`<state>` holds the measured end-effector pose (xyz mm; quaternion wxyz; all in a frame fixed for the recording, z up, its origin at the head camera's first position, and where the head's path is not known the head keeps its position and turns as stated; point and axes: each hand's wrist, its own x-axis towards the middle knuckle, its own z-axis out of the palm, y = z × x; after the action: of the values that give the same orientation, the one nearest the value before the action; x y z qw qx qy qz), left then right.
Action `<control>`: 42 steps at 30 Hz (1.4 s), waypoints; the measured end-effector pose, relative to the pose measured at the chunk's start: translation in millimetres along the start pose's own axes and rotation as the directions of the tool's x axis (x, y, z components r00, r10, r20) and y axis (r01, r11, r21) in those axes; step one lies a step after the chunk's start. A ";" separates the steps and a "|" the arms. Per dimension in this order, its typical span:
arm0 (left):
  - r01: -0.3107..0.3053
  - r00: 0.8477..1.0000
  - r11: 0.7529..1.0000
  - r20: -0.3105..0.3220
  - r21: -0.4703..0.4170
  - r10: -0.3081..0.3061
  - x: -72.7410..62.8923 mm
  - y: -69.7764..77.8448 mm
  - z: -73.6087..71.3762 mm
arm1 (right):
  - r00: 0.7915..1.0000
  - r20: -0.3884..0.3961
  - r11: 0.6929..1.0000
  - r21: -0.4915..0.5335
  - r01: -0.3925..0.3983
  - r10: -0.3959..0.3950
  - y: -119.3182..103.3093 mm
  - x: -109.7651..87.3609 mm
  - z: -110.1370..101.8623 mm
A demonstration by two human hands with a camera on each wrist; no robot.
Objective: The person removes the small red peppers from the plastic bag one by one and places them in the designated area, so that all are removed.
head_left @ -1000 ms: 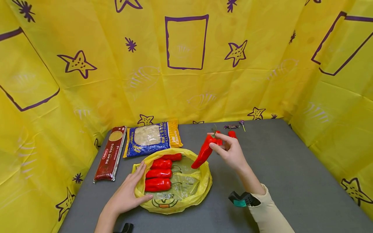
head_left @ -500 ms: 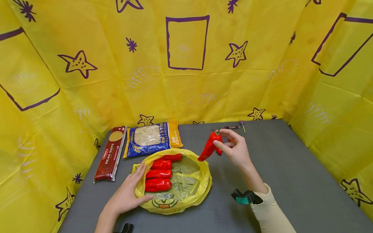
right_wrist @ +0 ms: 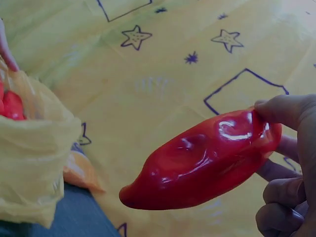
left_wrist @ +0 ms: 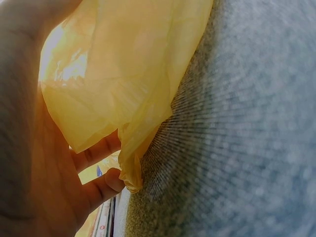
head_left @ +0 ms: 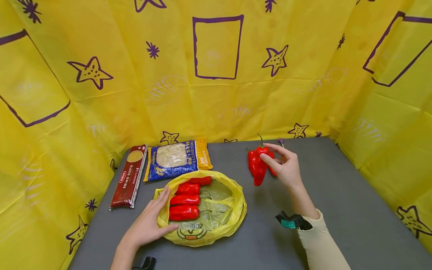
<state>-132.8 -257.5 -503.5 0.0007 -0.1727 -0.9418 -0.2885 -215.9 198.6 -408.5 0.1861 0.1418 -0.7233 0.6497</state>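
Head view: two o'clock from bag [head_left: 216, 234], our right hand [head_left: 284, 165] pinches pepper [head_left: 259, 171] near stem [head_left: 261, 140], sensible grip; likely light, slick; left hand [head_left: 147, 222] lies spread

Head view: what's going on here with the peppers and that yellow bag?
A person's right grip pinches a red pepper near its stem, above the grey table, to the right of the yellow bag. The left grip rests against the bag's left side. Four red peppers show inside the open bag. A spaghetti pack and a blue pasta bag lie on the table.
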 end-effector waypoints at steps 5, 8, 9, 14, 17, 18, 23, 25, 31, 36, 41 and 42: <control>-0.002 1.000 1.000 0.001 -0.001 0.002 1.1 0.4 0.4 | 0.999 -0.042 0.998 -0.052 -0.036 0.034 8.8 5.5 -21.1; -0.004 1.000 1.000 -0.005 0.003 0.004 1.1 0.5 0.2 | 0.995 -0.075 0.992 -0.104 -0.076 0.068 17.7 10.3 -36.6; -0.004 1.000 1.000 -0.006 0.004 0.004 1.1 0.4 0.0 | 0.993 -0.086 0.988 -0.127 -0.090 0.080 21.0 12.2 -41.9; 0.004 1.000 1.000 0.000 0.006 -0.004 0.6 -0.1 -0.7 | 0.974 -0.140 0.950 -0.233 -0.207 0.178 38.8 19.5 -64.7; 0.008 1.000 1.000 0.002 0.007 -0.008 -0.1 -0.5 -0.9 | 0.955 -0.172 0.920 -0.273 -0.281 0.240 47.9 22.6 -74.3; 0.008 1.000 1.000 0.001 0.008 -0.008 -0.4 -0.7 -0.9 | 0.949 -0.182 0.912 -0.279 -0.302 0.258 50.8 23.6 -77.1; 0.006 1.000 1.000 -0.004 0.011 -0.006 -0.9 -0.7 -1.0 | 0.915 -0.232 0.860 -0.325 -0.392 0.330 66.8 30.0 -89.1; 0.006 1.000 1.000 -0.005 0.009 -0.006 -1.0 -0.3 -1.2 | 0.903 -0.241 0.835 -0.352 -0.422 0.355 75.5 33.3 -93.1; 0.006 1.000 1.000 -0.010 0.003 -0.006 -1.5 2.0 -1.2 | 0.872 -0.244 0.767 -0.415 -0.490 0.425 104.6 40.9 -100.9; 0.005 1.000 1.000 -0.021 0.017 -0.005 -1.8 3.2 0.5 | 0.854 -0.240 0.727 -0.449 -0.519 0.461 127.6 44.2 -105.8; 0.011 1.000 1.000 -0.027 0.024 -0.010 -2.1 2.5 1.5 | 0.830 -0.233 0.715 -0.425 -0.555 0.507 142.1 47.6 -104.9; 0.010 1.000 1.000 -0.028 0.025 -0.010 -2.0 2.2 1.6 | 0.827 -0.231 0.715 -0.419 -0.560 0.513 144.8 48.3 -104.6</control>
<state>-130.0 -255.6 -503.8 0.0144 -0.1640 -0.9461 -0.2789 -314.7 320.9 -506.0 0.0532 -0.1555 -0.8579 0.4868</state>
